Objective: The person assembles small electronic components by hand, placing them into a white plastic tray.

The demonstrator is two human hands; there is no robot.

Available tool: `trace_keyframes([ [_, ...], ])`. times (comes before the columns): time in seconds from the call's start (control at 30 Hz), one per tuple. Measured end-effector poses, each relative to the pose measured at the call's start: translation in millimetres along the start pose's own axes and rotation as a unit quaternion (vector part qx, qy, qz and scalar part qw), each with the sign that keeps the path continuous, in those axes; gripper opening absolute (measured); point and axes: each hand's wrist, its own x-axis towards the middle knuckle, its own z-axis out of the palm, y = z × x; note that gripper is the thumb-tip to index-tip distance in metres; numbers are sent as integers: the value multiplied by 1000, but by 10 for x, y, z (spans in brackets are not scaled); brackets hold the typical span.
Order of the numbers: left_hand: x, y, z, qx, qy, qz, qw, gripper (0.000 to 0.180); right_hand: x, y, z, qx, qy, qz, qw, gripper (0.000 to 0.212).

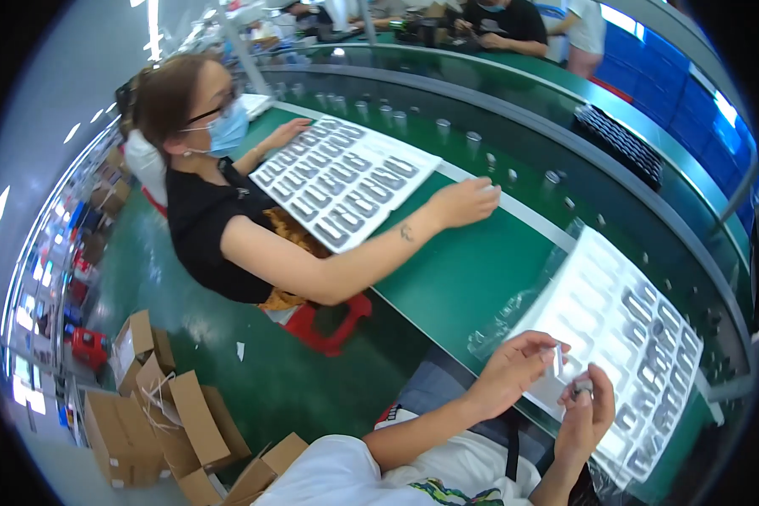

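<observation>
My left hand [514,371] is closed, pinching a small clear plastic piece [557,361] between thumb and fingertips. My right hand [589,413] grips a small grey part [582,387], partly hidden by the fingers; its exact kind is too small to make out. Both hands are close together over the near edge of a white moulded tray [594,253]. Dark-looking parts fill many of this tray's slots on the right side, while the slots on its left look pale. Crumpled clear plastic film [496,333] lies against the tray's left side.
A seated co-worker at the left reaches an arm [337,270] toward the belt, beside another filled white tray [413,164]. Small clear cups [474,137] and parts stand along the green conveyor [514,152]. A black tray [620,143] sits beyond. Cardboard boxes [126,438] occupy the floor.
</observation>
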Motion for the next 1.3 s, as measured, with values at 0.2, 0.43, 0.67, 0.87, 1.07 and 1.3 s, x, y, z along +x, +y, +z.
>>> trace_keyframes([
  [0.2,-72,56,109,136,11,13,991,40,138,-65,-37,-47,-63,-5,997,33],
  [0.43,-70,170,128,35,10,-23,999,41,225,-62,-12,34,-34,40,998,32],
  [0.67,-74,203,144,71,37,12,997,32,429,-189,-30,-26,-147,-83,985,39],
  [0.87,-247,259,-52,167,25,-4,986,30,435,-101,-19,-169,-164,-192,953,42],
  [1.07,-201,280,287,244,-2,-45,969,26,309,-337,-159,-258,-207,-231,915,37],
  [1.3,-281,158,316,298,-14,-33,954,30,73,-391,-94,-359,-156,-244,887,38],
])
